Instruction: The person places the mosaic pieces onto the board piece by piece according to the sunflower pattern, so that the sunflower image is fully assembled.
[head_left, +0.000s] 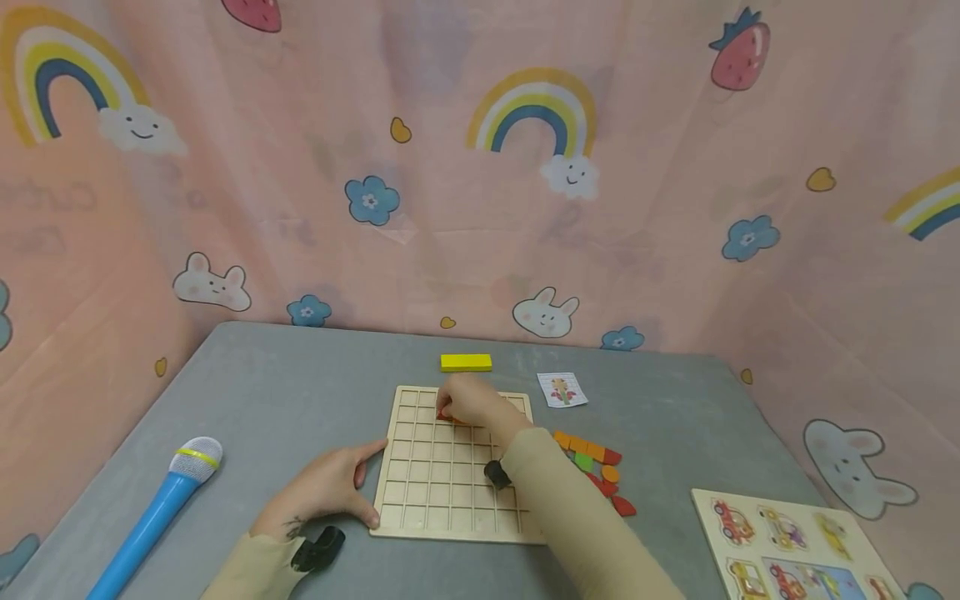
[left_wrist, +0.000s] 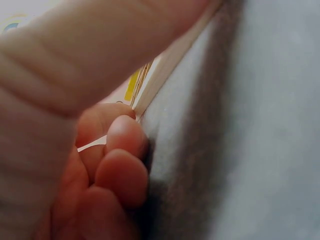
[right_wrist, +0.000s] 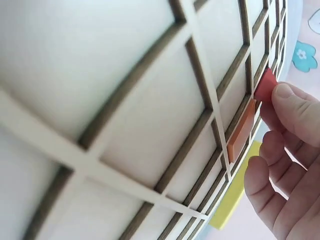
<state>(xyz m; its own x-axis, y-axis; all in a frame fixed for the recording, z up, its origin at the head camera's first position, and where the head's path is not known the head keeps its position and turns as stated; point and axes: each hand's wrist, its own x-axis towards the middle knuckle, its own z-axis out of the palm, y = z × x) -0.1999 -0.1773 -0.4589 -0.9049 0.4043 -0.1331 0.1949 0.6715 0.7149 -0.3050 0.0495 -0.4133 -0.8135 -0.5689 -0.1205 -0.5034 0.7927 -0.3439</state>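
Note:
A wooden grid board (head_left: 431,483) of square cells lies in the middle of the table. My left hand (head_left: 322,487) rests at its left side, thumb at the near corner and index finger on the edge; its other fingers (left_wrist: 122,177) bend loosely in the left wrist view. Over the far part of the board, my right hand (head_left: 472,400) pinches a small red piece (right_wrist: 266,86) between thumb and finger, at a cell. The piece's full shape is hidden. Beside it, an orange block (right_wrist: 242,132) sits in a cell. Part of the board lies hidden under the right arm.
Several orange, red and green pieces (head_left: 583,461) lie right of the board. A small picture card (head_left: 562,390) and a yellow bar (head_left: 466,362) lie beyond it. A blue toy microphone (head_left: 153,512) is at left, a wooden picture puzzle (head_left: 795,546) at right.

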